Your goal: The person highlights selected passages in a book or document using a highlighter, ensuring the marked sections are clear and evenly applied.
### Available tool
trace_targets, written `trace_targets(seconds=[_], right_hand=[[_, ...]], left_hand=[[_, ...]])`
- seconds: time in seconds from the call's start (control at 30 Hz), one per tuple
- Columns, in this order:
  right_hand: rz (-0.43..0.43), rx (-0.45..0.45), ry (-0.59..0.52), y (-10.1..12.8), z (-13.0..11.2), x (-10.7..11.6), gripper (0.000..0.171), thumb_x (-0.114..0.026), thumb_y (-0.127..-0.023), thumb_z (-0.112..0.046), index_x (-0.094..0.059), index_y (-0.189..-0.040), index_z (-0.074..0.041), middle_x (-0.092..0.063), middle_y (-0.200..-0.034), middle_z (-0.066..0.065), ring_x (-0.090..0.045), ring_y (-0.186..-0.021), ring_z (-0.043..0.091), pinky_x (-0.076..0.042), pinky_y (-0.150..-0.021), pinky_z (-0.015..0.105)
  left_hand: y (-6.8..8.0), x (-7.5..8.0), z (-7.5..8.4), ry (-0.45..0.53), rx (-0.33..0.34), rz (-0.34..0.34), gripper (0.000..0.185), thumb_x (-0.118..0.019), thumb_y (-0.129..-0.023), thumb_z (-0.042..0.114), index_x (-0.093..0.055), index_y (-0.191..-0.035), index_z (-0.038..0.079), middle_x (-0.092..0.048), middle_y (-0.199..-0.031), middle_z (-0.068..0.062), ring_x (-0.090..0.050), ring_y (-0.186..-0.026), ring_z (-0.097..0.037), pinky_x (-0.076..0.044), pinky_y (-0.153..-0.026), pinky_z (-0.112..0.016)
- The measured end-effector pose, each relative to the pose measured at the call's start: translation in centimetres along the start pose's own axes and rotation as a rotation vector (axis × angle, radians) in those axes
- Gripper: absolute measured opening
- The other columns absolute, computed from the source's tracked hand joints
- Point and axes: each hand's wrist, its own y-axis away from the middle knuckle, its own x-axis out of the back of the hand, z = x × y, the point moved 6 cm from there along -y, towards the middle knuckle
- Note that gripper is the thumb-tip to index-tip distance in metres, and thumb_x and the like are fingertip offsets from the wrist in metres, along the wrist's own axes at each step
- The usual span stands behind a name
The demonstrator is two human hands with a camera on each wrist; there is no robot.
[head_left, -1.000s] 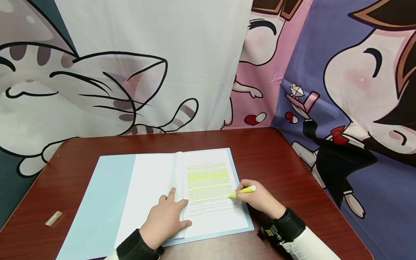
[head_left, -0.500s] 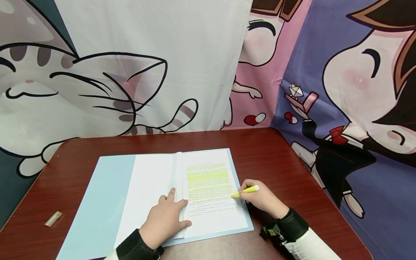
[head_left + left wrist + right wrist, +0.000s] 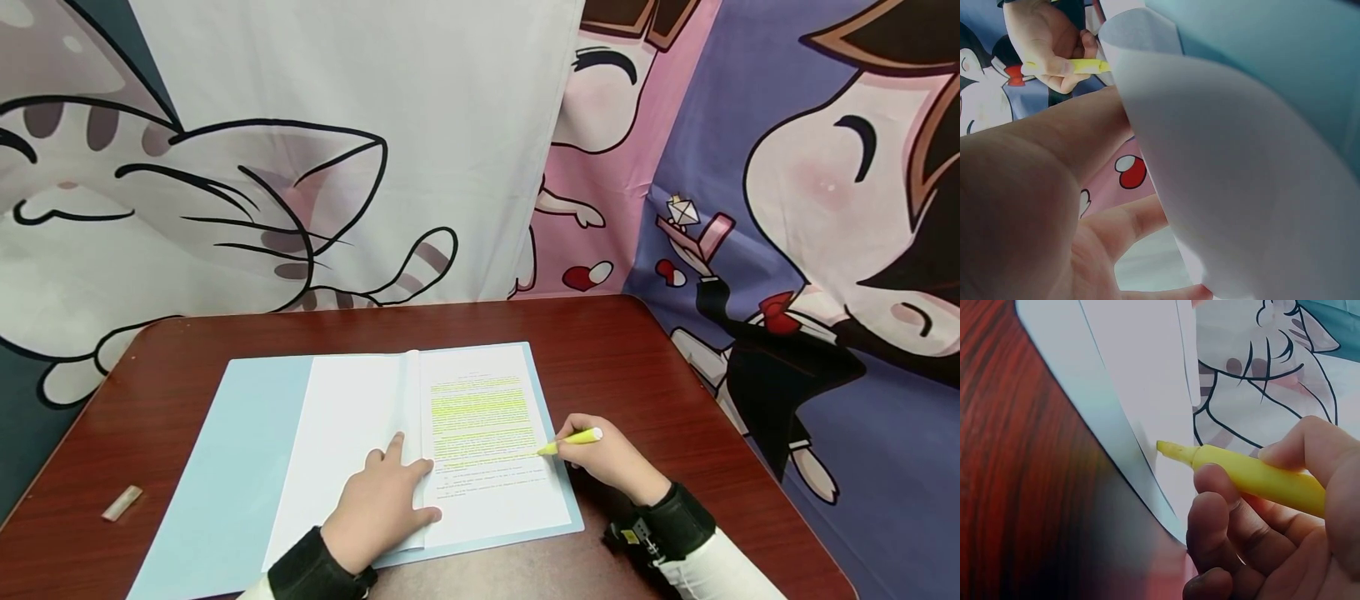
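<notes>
Your right grip [image 3: 611, 458], pinching the yellow plastic highlighter [image 3: 572, 440], has slid right to the line's end; your left hand [image 3: 386, 504] still flattens the white printed page [image 3: 487, 467].

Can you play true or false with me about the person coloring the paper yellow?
1. The right hand holds a yellow highlighter. True.
2. The highlighter's tip is at the left edge of the printed page. False: it is near the page's right edge.
3. The left hand lies flat on the papers near the fold of the blue folder. True.
4. The highlighter's cap is stuck on the highlighter's back end. False: a small pale cap lies alone on the table, far left of the folder.
5. Every line on the printed page is already yellow. False: the lowest lines are still plain.
</notes>
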Motion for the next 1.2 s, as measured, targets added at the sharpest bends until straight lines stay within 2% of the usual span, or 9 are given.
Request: trace_targets(seconds=[0.17,0.33,0.47,0.73,1.0,1.2], right_hand=[[-0.005,0.009,-0.024,0.0,0.0,0.1,0.006,-0.067,-0.086,-0.006,-0.064,-0.082,-0.01,-0.058,-0.072,0.004,-0.055,-0.064,0.022,-0.045,-0.056,0.03],[0.016,-0.002,-0.1,0.0,0.0,0.4,0.007,-0.064,-0.089,-0.007,-0.065,-0.083,-0.01,-0.062,-0.074,0.01,-0.059,-0.068,0.026,-0.049,-0.061,0.034],[0.029,-0.003,-0.131,0.0,-0.7,0.0,0.007,-0.064,-0.09,-0.009,-0.065,-0.083,-0.01,-0.061,-0.073,0.012,-0.058,-0.068,0.028,-0.047,-0.061,0.032],[-0.059,0.058,-0.171,-0.5,-3.5,-3.3,0.005,-0.065,-0.091,-0.01,-0.064,-0.086,-0.008,-0.064,-0.077,0.008,-0.06,-0.07,0.026,-0.046,-0.06,0.027],[-0.186,0.11,-0.219,-1.6,-6.5,-7.5,0.006,-0.064,-0.093,-0.014,-0.065,-0.091,-0.009,-0.067,-0.085,0.006,-0.066,-0.077,0.02,-0.054,-0.071,0.03],[-0.231,0.114,-0.188,-2.1,-7.5,-9.8,0.007,-0.063,-0.094,-0.017,-0.065,-0.089,-0.012,-0.068,-0.088,0.005,-0.067,-0.078,0.018,-0.052,-0.07,0.028]], left_hand=[[0.1,0.1,0.0,-0.003,0.002,-0.002,0.064,-0.082,-0.071,0.055,-0.072,-0.122,0.017,-0.045,-0.143,-0.03,-0.055,-0.102,-0.04,-0.05,-0.061,-0.048],[0.2,0.1,0.0,0.001,-0.001,-0.004,0.064,-0.082,-0.071,0.055,-0.071,-0.122,0.016,-0.045,-0.143,-0.03,-0.055,-0.102,-0.04,-0.05,-0.061,-0.048],[0.3,0.2,-0.1,-0.002,-0.002,0.004,0.064,-0.082,-0.072,0.054,-0.071,-0.122,0.017,-0.045,-0.143,-0.031,-0.055,-0.102,-0.04,-0.05,-0.061,-0.047],[0.2,0.2,0.0,0.0,0.0,-0.001,0.064,-0.082,-0.072,0.055,-0.071,-0.122,0.016,-0.044,-0.143,-0.03,-0.055,-0.103,-0.04,-0.05,-0.062,-0.048],[0.2,0.3,0.0,0.007,0.001,0.002,0.064,-0.083,-0.071,0.055,-0.072,-0.121,0.017,-0.046,-0.142,-0.03,-0.055,-0.102,-0.04,-0.05,-0.061,-0.047],[0.2,0.4,0.0,0.008,0.001,-0.002,0.064,-0.084,-0.071,0.055,-0.072,-0.12,0.017,-0.046,-0.142,-0.03,-0.056,-0.103,-0.041,-0.051,-0.061,-0.049]])
